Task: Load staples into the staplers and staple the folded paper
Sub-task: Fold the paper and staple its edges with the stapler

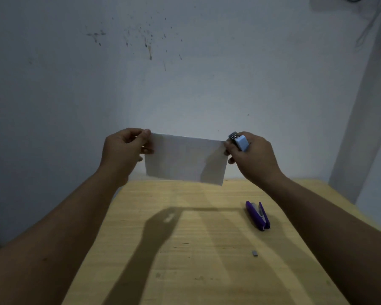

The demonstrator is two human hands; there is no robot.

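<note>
A folded white paper (pixel 185 159) hangs in the air above the far edge of the wooden table (pixel 196 249). My left hand (pixel 123 150) pinches its upper left corner between thumb and fingers. My right hand (pixel 249 155) grips a small light blue stapler (pixel 240 142), whose metal jaw sits at the paper's upper right corner. A purple stapler (pixel 258 215) lies on the table to the right, hinged open with its metal staple channel showing.
A small grey strip of staples (pixel 254 253) lies on the table nearer to me than the purple stapler. A stained wall stands right behind the table. The table's left and right edges run diagonally toward me.
</note>
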